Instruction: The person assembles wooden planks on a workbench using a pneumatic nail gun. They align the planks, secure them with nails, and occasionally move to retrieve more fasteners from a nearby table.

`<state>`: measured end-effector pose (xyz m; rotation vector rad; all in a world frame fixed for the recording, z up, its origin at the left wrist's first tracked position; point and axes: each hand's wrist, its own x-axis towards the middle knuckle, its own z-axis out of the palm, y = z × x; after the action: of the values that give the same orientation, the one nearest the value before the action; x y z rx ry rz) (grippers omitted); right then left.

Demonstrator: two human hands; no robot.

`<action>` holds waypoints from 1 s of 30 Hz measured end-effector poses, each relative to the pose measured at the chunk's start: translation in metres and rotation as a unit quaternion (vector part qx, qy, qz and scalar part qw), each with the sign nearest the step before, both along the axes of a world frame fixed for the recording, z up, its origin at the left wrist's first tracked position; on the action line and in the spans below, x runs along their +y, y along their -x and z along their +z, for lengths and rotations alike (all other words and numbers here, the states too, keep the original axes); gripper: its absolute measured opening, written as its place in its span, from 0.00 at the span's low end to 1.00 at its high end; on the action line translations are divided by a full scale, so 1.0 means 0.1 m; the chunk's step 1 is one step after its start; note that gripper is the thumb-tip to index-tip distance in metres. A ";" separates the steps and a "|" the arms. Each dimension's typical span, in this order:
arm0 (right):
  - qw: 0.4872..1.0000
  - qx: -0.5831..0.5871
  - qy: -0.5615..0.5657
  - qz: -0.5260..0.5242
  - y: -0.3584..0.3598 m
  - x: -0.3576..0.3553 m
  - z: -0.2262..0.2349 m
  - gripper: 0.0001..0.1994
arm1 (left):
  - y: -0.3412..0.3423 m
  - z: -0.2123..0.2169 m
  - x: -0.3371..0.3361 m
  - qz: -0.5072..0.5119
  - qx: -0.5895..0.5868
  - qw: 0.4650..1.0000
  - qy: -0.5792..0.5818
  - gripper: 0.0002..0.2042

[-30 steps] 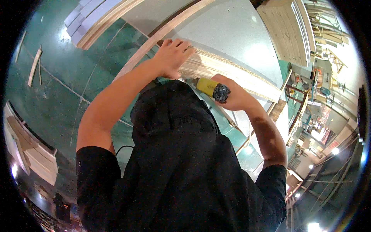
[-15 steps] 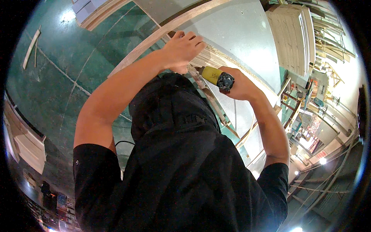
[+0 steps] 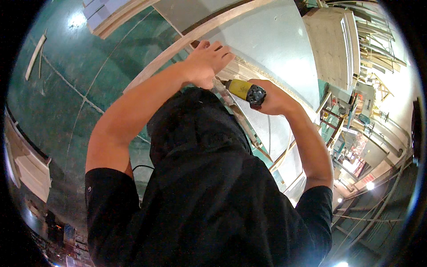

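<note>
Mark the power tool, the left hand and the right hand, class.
Power tool (image 3: 243,90): head view, on its yellow body.
Left hand (image 3: 207,63): head view, on its back.
Right hand (image 3: 274,98): head view, on its back.

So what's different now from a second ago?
The view shifted, so the upper-left stack shows less. The right hand and its yellow-and-black tool sit slightly higher in the picture. The tool is still gripped, and the left hand stays at the boards.
</note>
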<state>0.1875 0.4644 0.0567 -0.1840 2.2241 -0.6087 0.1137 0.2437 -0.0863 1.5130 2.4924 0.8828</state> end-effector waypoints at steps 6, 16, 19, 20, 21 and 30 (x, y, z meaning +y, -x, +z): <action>0.998 0.037 -0.034 -0.043 0.22 0.24 0.00 0.23 | 0.02 -0.02 0.03 -0.006 -0.023 1.000 0.011 0.44; 0.997 0.020 -0.050 -0.059 0.40 0.23 0.06 0.19 | 0.02 0.00 0.01 -0.005 -0.002 1.000 0.008 0.45; 0.996 0.020 -0.059 -0.058 0.44 0.25 0.03 0.19 | 0.03 -0.02 0.02 -0.006 0.006 1.000 0.004 0.45; 0.996 0.015 -0.060 -0.057 0.46 0.26 0.02 0.20 | 0.03 -0.02 0.01 -0.009 0.003 1.000 0.005 0.45; 0.997 0.019 -0.052 -0.058 0.46 0.26 0.02 0.20 | 0.03 -0.01 0.01 -0.011 0.000 1.000 0.005 0.45; 0.997 0.000 -0.050 -0.057 0.53 0.23 0.04 0.20 | 0.02 0.00 -0.01 -0.010 0.001 1.000 0.022 0.45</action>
<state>0.1347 0.4878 0.0602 -0.0064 2.2711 -0.5553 0.1116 0.2430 -0.0862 1.5248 2.4760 0.8190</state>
